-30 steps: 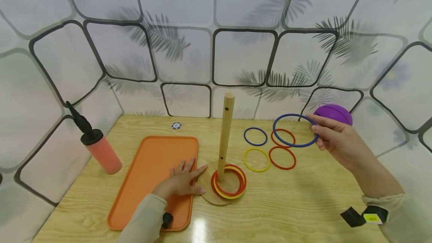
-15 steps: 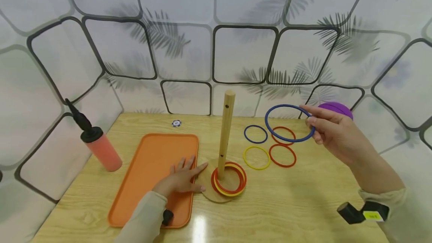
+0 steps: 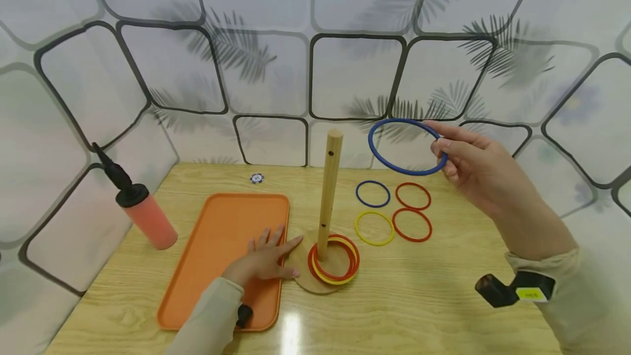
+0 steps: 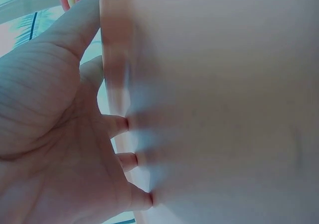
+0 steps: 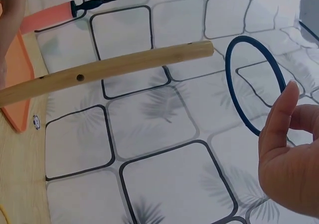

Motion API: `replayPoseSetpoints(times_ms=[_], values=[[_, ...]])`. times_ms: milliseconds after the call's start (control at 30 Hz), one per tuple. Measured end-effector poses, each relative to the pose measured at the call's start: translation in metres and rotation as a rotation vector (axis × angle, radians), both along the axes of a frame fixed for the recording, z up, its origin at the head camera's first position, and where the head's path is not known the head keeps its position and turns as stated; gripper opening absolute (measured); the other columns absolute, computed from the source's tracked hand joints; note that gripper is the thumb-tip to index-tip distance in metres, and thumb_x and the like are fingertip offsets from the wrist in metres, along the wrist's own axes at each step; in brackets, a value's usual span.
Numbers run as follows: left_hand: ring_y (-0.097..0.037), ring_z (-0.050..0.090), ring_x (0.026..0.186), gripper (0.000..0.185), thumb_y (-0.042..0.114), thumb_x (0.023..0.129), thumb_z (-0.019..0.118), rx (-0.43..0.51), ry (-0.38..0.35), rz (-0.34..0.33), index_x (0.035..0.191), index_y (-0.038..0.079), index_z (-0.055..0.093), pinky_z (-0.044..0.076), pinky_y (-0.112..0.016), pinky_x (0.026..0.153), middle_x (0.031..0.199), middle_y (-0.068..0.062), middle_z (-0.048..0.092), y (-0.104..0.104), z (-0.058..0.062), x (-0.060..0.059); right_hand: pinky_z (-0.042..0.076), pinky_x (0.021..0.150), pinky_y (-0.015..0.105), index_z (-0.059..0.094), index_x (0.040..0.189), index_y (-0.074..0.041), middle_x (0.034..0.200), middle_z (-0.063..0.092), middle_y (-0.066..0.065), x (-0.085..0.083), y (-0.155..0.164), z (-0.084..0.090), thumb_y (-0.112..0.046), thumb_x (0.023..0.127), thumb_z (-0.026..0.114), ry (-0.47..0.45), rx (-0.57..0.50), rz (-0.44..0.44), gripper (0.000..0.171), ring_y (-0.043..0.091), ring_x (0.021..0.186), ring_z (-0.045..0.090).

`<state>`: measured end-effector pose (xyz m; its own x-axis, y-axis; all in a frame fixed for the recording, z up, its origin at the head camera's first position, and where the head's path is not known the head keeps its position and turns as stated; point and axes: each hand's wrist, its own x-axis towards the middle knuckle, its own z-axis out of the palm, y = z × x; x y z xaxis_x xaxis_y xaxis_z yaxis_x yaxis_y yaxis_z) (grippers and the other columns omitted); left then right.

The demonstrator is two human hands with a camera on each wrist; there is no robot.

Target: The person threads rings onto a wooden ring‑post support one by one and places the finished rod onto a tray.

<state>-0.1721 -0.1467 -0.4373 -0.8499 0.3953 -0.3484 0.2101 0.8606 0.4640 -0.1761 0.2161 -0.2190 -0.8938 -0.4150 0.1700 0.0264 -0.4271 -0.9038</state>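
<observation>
A blue ring (image 3: 373, 147) is pinched at its right edge between the thumb and fingers of my right hand (image 3: 480, 171), raised above the table to the right of the wooden post (image 3: 329, 190). In the right wrist view, that blue ring (image 5: 228, 67) stands just beyond the post's free end (image 5: 202, 50), apart from it. My left hand (image 3: 263, 262) lies with spread fingers over the orange tray's right edge, its thumb and index finger on the round wooden base (image 3: 300, 259). Red and yellow rings (image 3: 356, 267) lie around the post's foot. In the left wrist view, fingertips (image 4: 144, 199) touch the tray.
On the table lie another blue ring (image 3: 358, 200), a yellow ring (image 3: 357, 229) and two red rings (image 3: 429, 229), right of the post. The orange tray (image 3: 231, 218) is at left, beside a pink hand pump (image 3: 150, 223). A poker chip (image 3: 257, 178) lies near the back wall.
My right hand has lifted the blue ring and carried it leftward, toward the height of the post's top. My left hand stays on the base and tray.
</observation>
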Motion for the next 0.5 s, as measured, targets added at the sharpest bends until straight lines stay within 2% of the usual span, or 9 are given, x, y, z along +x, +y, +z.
replayPoseSetpoints(times_ms=[300, 500], values=[[-0.044, -0.008, 0.141, 0.077, 0.050, 0.085, 0.064, 0.009, -0.004, -0.002, 0.150, 0.034, 0.027, -0.004, -0.068, 0.104, 0.158, -0.016, -0.004, 0.001, 0.002, 0.001, 0.048, 0.050, 0.018, 0.061, 0.124, 0.001, 0.081, 0.062, 0.011, 0.000, -0.031, 0.017, 0.003, 0.097, 0.045, -0.033, -0.053, 0.022, 0.031, 0.011, 0.053, 0.058], [-0.045, -0.007, 0.141, 0.077, 0.049, 0.085, 0.065, 0.015, -0.003, -0.001, 0.150, 0.034, 0.028, -0.004, -0.068, 0.104, 0.158, -0.016, -0.004, 0.001, 0.004, 0.001, 0.049, 0.051, 0.017, 0.063, 0.121, 0.001, 0.080, 0.062, 0.011, 0.000, -0.048, 0.022, 0.003, 0.096, 0.049, -0.043, -0.069, 0.041, 0.029, 0.011, 0.052, 0.059]])
